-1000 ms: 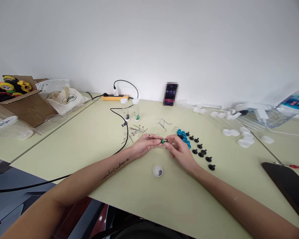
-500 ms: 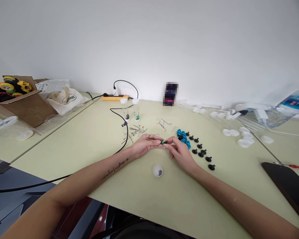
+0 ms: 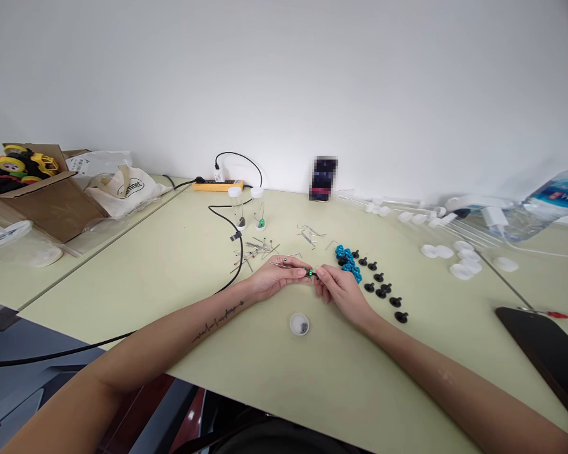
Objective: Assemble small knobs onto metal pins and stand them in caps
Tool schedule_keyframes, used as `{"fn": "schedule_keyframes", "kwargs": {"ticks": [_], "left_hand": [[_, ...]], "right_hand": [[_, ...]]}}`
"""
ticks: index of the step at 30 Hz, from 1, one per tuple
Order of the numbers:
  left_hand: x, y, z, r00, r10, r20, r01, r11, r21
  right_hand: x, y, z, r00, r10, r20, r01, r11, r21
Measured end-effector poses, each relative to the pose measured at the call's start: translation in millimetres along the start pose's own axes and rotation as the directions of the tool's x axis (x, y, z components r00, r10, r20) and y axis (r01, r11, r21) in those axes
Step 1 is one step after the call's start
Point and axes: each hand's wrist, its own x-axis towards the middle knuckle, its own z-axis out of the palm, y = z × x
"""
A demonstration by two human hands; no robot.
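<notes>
My left hand (image 3: 281, 276) pinches a small green metal part (image 3: 309, 273) between thumb and fingers. Thin metal rods and a tiny green bead (image 3: 284, 260) also show at its fingers. My right hand (image 3: 341, 291) is closed at the other side of the green part, its fingertips on a small black piece (image 3: 315, 274) that meets it; most of that piece is hidden. Below the hands stands a small white cap (image 3: 293, 327) holding little grey metal bits (image 3: 304, 328). Right of my right hand lie blue knobbly parts (image 3: 345, 253) and several black stemmed discs (image 3: 396, 302).
Thin metal pins (image 3: 258, 249) and bent rods (image 3: 310, 237) lie behind my hands. Two capped clear tubes (image 3: 235, 205) stand near a yellow power strip (image 3: 213, 186); a black cable (image 3: 241, 252) crosses the table. White caps (image 3: 464, 270), a water bottle (image 3: 544, 205) and a black slab (image 3: 544, 353) are rightward.
My right hand's fingers have curled in and shifted around the black piece, its index finger drawn down. My left hand stays nearly where it was, holding the green part.
</notes>
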Motion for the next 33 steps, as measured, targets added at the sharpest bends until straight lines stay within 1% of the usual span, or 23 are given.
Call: {"fn": "schedule_keyframes", "kwargs": {"ticks": [3, 6, 13, 17, 20, 24, 29, 33], "left_hand": [[-0.2, -0.4, -0.6, 1.000, -0.004, -0.031, 0.004, 1.000, -0.018], [-0.3, -0.6, -1.4, 0.999, -0.019, -0.028, 0.018, 1.000, -0.025], [-0.3, -0.1, -0.9, 1.000, -0.015, 0.003, 0.015, 1.000, 0.001], [-0.7, 0.2, -0.6, 0.999, -0.007, -0.033, 0.006, 1.000, -0.015], [-0.8, 0.3, -0.6, 0.999, -0.012, -0.033, 0.011, 1.000, -0.022], [-0.9, 0.3, -0.6, 0.999, -0.025, -0.031, 0.024, 0.999, -0.023], [-1.1, 0.4, -0.2, 0.999, -0.034, 0.002, 0.034, 0.999, -0.004], [-0.7, 0.0, -0.3, 0.999, -0.019, -0.046, 0.017, 0.999, -0.028]], "right_hand": [[-0.2, -1.2, -0.5, 0.999, -0.010, -0.043, 0.010, 1.000, 0.008], [-0.5, -1.9, -0.9, 0.998, -0.011, -0.065, 0.012, 1.000, 0.012], [-0.8, -2.8, -1.1, 1.000, -0.017, -0.005, 0.017, 1.000, 0.001], [-0.9, -3.8, -1.0, 0.999, -0.017, -0.044, 0.017, 1.000, 0.005], [-1.3, -3.9, -0.7, 0.997, -0.011, -0.070, 0.011, 1.000, -0.001], [-1.7, -4.2, -0.4, 0.999, -0.017, -0.052, 0.015, 0.999, -0.028], [-1.3, -3.6, 0.1, 1.000, -0.007, -0.007, 0.007, 1.000, 0.004], [-1.1, -4.0, 0.1, 0.999, -0.007, -0.046, 0.008, 1.000, 0.019]]}}
